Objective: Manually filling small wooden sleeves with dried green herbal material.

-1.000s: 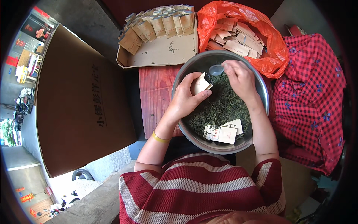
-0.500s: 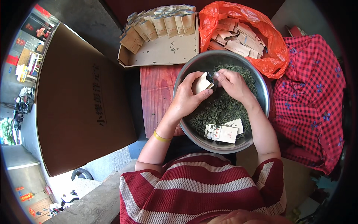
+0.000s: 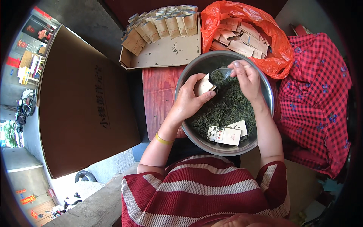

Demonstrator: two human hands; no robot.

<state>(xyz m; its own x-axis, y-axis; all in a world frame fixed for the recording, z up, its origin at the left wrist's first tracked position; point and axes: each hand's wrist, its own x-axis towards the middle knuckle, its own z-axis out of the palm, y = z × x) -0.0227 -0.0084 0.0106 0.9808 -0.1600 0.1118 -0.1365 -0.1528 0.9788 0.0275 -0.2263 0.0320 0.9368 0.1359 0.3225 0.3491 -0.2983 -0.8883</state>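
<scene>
Around the steel bowl (image 3: 198, 137), the left forearm is rising from 7 o'clock, its hand (image 3: 189, 97) cupping at 10; the right forearm is crossing the rim at 4 o'clock, its hand (image 3: 246, 78) bending inward near 1. One small paper packet (image 3: 203, 85) is sitting in the left hand, one clear spoon (image 3: 226, 72) in the right. Two loose packets (image 3: 231, 137) are overlapping at 6 o'clock on the dark leaves (image 3: 223, 111). One cardboard tray (image 3: 183, 56) is standing at 11, one red bag (image 3: 279, 68) at 1. The left fingers and thumb are curving around the packet, holding it; the right thumb and fingertips are pinching the spoon's handle, its head lying just beside the packet.
</scene>
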